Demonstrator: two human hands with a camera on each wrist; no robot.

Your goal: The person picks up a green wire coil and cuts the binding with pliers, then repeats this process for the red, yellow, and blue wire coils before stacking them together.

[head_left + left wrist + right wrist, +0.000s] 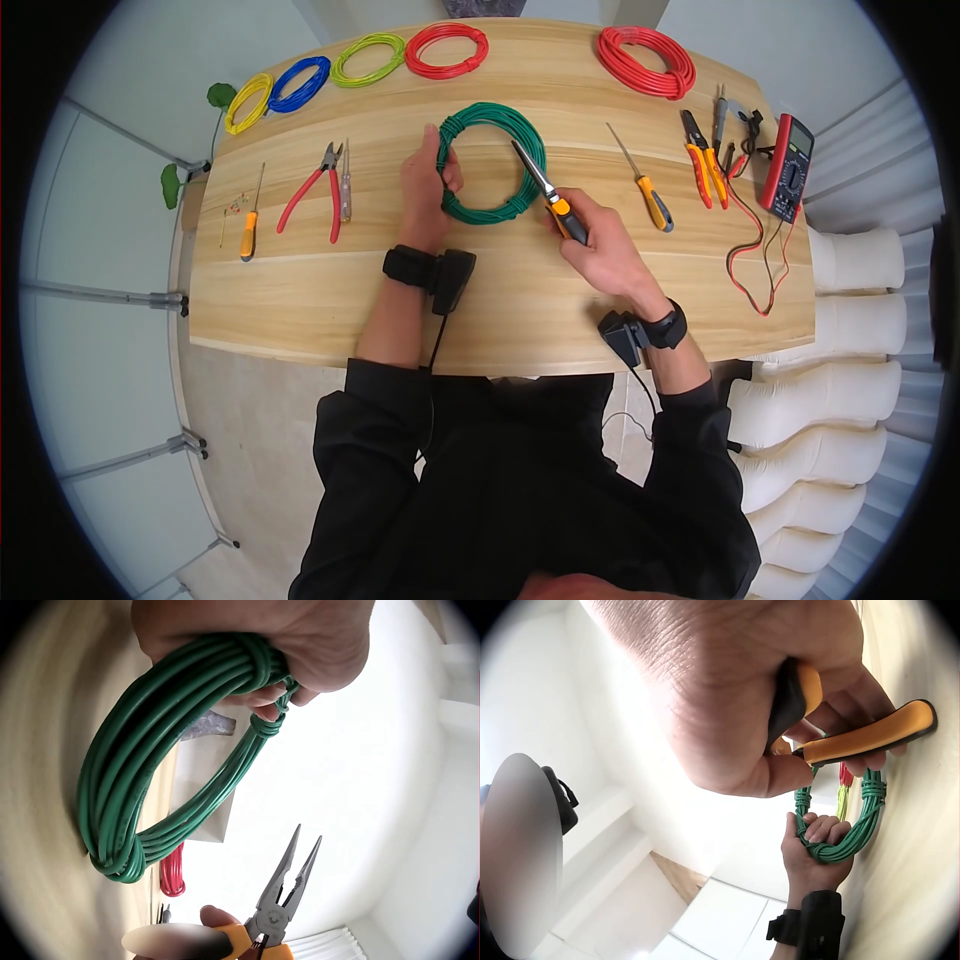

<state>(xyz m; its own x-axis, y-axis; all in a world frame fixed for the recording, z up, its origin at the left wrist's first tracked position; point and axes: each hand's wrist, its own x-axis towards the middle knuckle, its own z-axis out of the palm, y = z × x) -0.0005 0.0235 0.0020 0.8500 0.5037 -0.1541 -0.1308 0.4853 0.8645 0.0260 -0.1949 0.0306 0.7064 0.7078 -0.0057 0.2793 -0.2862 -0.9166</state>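
My left hand (432, 190) grips the left side of a coil of green wire (533, 140), fingers curled through the ring. In the left wrist view the coil (120, 772) stands tilted on edge, its lower end close to the wood, with wire wraps binding it. My right hand (605, 240) holds needle-nose pliers (560, 208) by their orange and black handles. Their long grey jaws part slightly in the left wrist view and overlap the coil's right side in the head view. One handle (877, 735) lies along the fingers in the right wrist view.
Yellow (248, 104), blue (300, 84), lime (368, 60) and red (446, 52) wire coils line the back; another red coil (646, 62) lies right. Screwdrivers (249, 235) and red-handled cutters (322, 190) lie left; a screwdriver (655, 204), wire strippers (706, 170) and a multimeter (789, 168) with leads lie right.
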